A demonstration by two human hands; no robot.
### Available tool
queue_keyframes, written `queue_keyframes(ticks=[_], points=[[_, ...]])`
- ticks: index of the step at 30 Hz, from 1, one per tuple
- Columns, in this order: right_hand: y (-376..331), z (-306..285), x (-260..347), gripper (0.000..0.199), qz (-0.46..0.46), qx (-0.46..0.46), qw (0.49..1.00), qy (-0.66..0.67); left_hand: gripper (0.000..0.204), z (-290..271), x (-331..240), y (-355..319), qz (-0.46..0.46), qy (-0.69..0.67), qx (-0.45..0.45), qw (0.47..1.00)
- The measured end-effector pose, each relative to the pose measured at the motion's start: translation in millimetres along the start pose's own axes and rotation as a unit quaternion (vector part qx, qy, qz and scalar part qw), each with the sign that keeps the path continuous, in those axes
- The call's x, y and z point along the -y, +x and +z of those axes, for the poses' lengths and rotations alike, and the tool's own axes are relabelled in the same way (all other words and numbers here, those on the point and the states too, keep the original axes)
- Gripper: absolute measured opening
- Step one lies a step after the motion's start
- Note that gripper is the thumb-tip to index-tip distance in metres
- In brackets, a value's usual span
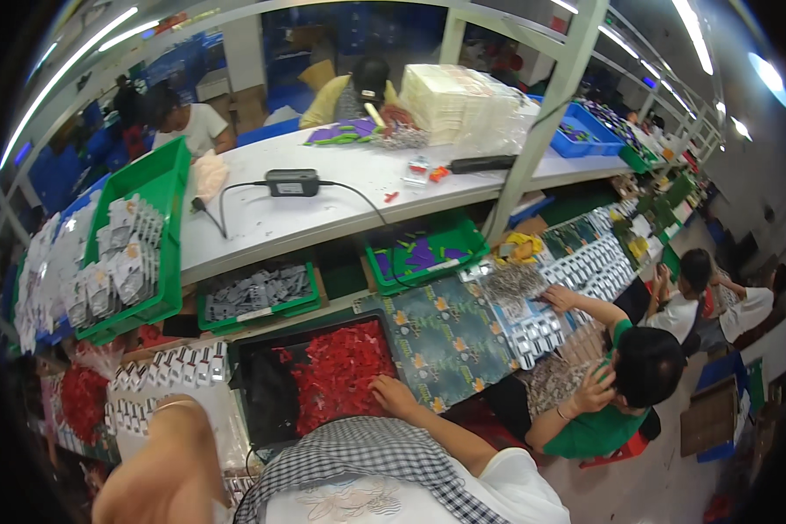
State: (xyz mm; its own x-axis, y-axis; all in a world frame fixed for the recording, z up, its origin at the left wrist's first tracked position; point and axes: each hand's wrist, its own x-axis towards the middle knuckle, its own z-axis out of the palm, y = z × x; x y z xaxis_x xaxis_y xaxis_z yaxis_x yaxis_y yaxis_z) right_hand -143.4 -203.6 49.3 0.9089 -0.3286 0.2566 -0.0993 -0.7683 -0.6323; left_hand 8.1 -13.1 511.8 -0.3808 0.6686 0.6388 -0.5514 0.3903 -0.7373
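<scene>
My right hand (396,396) reaches over the right side of a black tray (267,434). Its fingers, loosely bent and a little apart, touch the heap of small red plastic pieces (336,375); no piece shows clearly in them. At the lower left my left arm (162,463) is bent, with the hand turned down and its fingers hidden from sight. It is nearest to rows of small white-and-silver parts (183,365) laid out on a light board left of the tray.
Green bins (259,295) with grey parts and with purple and green pieces (424,253) stand under a white shelf (236,236). A tall green crate (179,227) leans at left. A patterned mat (441,341) lies right of the tray; a co-worker in green (607,410) sits beyond it.
</scene>
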Motion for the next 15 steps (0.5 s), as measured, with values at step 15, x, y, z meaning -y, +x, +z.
queue_keyframes(ticks=[15], points=[[3.0, -0.8, 4.3, 0.017, 0.002, 0.029, 0.999, -0.043, 0.069, -143.8, -360.7, -330.5, -0.755, 0.144, 0.547, 0.332]])
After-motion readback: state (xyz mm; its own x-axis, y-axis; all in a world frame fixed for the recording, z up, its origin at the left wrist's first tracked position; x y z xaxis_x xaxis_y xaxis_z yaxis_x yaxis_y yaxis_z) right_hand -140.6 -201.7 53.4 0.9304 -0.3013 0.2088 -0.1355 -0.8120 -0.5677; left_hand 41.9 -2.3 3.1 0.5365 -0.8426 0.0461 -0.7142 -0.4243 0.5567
